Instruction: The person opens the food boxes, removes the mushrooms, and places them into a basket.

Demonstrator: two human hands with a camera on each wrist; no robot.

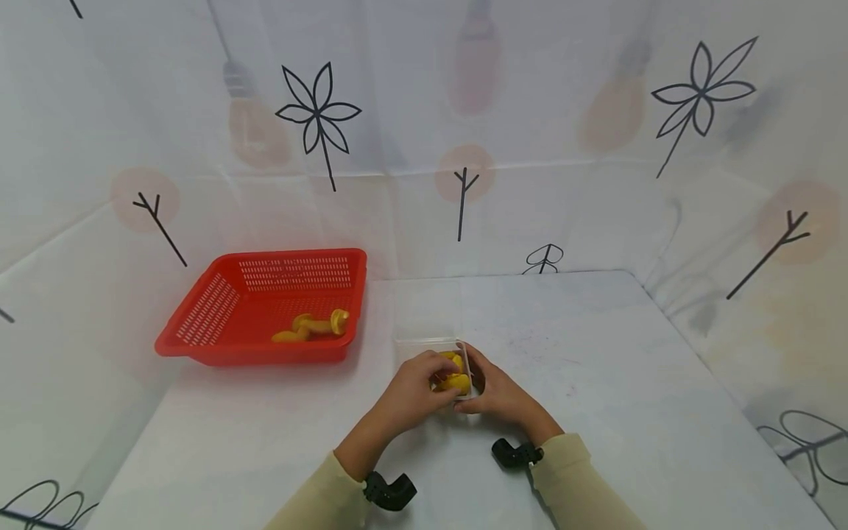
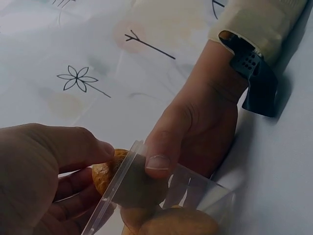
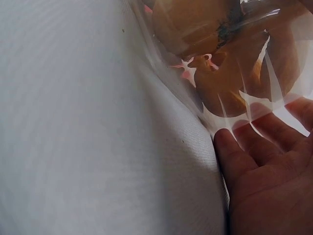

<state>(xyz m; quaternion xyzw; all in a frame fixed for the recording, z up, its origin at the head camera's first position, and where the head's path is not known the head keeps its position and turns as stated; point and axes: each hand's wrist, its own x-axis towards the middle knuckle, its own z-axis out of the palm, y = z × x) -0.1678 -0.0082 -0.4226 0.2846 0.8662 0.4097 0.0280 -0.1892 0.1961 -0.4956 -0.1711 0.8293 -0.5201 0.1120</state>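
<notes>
A clear plastic box [image 1: 469, 368] sits on the white table, with yellow-brown mushrooms [image 1: 456, 383] inside it. My left hand [image 1: 416, 390] reaches over the box's left side. In the left wrist view its thumb and fingers pinch a mushroom [image 2: 101, 174] at the rim. My right hand [image 1: 500, 396] grips the box from the right. Its thumb lies over the rim in the left wrist view, while its fingers [image 3: 269, 129] spread along the clear wall in the right wrist view. Through that wall several mushrooms [image 3: 220, 93] show pressed together.
A red plastic basket [image 1: 265, 355] with slotted walls stands at the back left, holding a few yellow mushrooms [image 1: 318, 326]. White cloth [image 1: 411, 221] printed with plants and bulbs hangs behind and beside the white table [image 1: 563, 331]. Both wrists carry black camera mounts [image 1: 391, 492].
</notes>
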